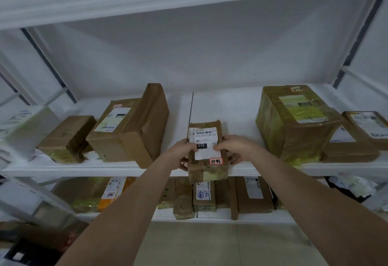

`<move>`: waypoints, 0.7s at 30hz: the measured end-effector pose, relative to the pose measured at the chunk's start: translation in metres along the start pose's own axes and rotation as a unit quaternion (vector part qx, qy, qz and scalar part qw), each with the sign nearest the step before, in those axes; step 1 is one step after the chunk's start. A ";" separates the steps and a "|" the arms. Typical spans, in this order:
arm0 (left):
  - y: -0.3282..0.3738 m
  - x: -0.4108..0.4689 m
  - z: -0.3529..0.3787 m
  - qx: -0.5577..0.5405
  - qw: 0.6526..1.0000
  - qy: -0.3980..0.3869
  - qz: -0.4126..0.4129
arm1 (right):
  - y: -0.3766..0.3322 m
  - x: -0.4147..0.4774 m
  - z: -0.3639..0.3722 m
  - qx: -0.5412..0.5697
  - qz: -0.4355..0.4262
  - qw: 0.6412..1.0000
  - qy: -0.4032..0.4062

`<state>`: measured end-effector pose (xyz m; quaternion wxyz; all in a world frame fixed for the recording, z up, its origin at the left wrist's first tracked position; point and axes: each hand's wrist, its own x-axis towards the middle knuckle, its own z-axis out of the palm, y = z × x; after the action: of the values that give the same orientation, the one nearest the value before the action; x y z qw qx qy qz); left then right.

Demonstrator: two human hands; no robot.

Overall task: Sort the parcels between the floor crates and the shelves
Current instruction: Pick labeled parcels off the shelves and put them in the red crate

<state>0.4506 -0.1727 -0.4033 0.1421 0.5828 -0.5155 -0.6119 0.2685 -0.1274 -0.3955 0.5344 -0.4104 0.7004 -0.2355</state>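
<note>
While both arms reach forward, left hand (pixel 182 152) and right hand (pixel 232 147) fingers clasp the small parcel (pixel 206 152).

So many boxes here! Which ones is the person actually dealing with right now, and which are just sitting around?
In play:
- small taped parcel, gripped by the left hand and right hand
- middle shelf, with a free gap behind the parcel

Just sitting:
- large taped box on the right
- tilted box on the left
- parcels on the lower shelf

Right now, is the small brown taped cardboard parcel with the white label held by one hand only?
No: both the left hand and the right hand grip the small brown taped cardboard parcel at the white shelf edge.
</note>
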 end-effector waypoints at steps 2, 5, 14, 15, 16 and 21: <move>-0.001 -0.004 0.002 -0.012 1.000 -0.003 0.010 | 0.003 -0.004 0.002 0.074 -0.006 0.997 -0.017; 0.001 -0.009 0.003 -0.050 0.997 0.027 0.053 | 0.004 -0.008 0.000 0.114 -0.053 0.992 0.006; 0.014 -0.020 0.013 -0.039 0.986 0.046 0.154 | 0.008 -0.022 -0.008 0.174 -0.122 0.975 0.064; 0.014 -0.021 0.014 -0.043 0.986 0.045 0.157 | 0.009 -0.023 -0.009 0.173 -0.126 0.974 0.068; 0.014 -0.022 0.015 -0.044 0.985 0.045 0.159 | 0.010 -0.024 -0.010 0.171 -0.130 0.974 0.072; 0.013 -0.028 0.022 -0.039 0.984 0.051 0.166 | 0.015 -0.029 -0.013 0.165 -0.145 0.971 0.089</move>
<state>0.4343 -0.1464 -0.3820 0.2906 0.5135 -0.5732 -0.5686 0.2541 -0.0963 -0.3869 0.4901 -0.3912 0.6296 -0.4587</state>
